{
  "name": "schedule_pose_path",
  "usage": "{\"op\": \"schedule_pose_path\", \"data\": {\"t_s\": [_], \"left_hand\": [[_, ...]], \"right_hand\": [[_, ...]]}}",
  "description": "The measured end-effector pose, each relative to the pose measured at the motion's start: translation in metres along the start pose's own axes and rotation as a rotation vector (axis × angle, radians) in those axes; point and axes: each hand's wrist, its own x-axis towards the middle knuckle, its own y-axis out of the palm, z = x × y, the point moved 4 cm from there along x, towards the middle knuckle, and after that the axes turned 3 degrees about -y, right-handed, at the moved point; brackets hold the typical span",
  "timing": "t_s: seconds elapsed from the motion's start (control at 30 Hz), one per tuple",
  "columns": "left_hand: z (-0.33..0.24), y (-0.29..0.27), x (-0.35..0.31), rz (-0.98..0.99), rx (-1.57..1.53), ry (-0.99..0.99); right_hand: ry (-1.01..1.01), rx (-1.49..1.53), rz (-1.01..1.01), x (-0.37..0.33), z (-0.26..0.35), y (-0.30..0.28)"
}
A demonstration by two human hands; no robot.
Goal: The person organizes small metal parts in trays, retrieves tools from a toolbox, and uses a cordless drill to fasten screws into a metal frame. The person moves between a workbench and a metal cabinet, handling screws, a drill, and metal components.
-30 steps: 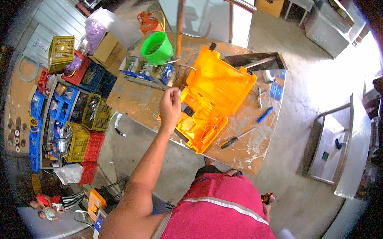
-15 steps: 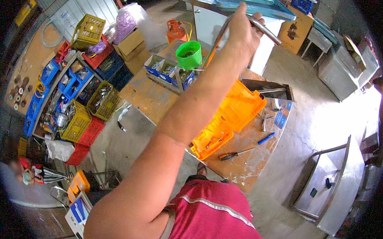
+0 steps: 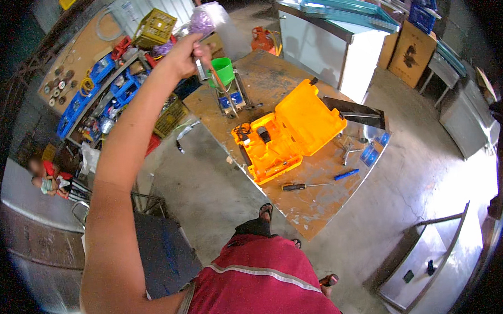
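My left hand [image 3: 187, 55] is stretched out far forward and left, its fingers wrapped round the bent metal handle [image 3: 220, 81] of a small carrier. Below the hand, the carrier [image 3: 244, 96] shows tilted over the left edge of the wooden table; whether it still touches the top I cannot tell. Blue parts boxes [image 3: 229, 102] sit in it, and a green bucket [image 3: 224, 70] is next to the handle, partly hidden by it. My right hand is out of view.
On the table [image 3: 266, 68] lie an opened orange tool case [image 3: 312, 117], a screwdriver [image 3: 295, 187], a blue pen-like tool [image 3: 346, 174] and a dark metal tray [image 3: 357, 114]. Crates and blue bins [image 3: 101, 69] crowd the left. A person [image 3: 51, 179] is at far left.
My left hand has swung left with the carrier, which has come off its earlier place at the table's far left part. The view has shifted, and the orange case is now fully uncovered.
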Motion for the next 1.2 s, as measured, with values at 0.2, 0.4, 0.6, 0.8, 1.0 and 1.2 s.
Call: {"op": "schedule_pose_path", "data": {"t_s": [0.2,0.4,0.6,0.8,1.0,1.2], "left_hand": [[-0.04,-0.095,-0.059,-0.263,0.329,-0.205],[-0.07,-0.154,-0.081,-0.476,0.632,-0.281],[-0.076,-0.169,-0.092,-0.685,0.876,-0.154],[-0.073,-0.154,-0.092,-0.686,0.954,0.104],[-0.066,-0.153,-0.093,-0.449,0.687,0.101],[-0.065,-0.171,-0.089,-0.275,0.426,0.164]], "right_hand": [[-0.016,0.073,-0.02,0.049,-0.002,0.0],[-0.001,0.212,-0.023,0.055,0.025,0.009],[-0.408,-0.069,-0.369,-0.059,0.185,0.009],[-0.74,0.18,-0.153,-0.127,0.348,0.046],[-1.141,-0.139,0.149,-0.189,0.515,0.148],[-1.339,-0.71,-0.124,-0.238,0.583,0.296]]}}
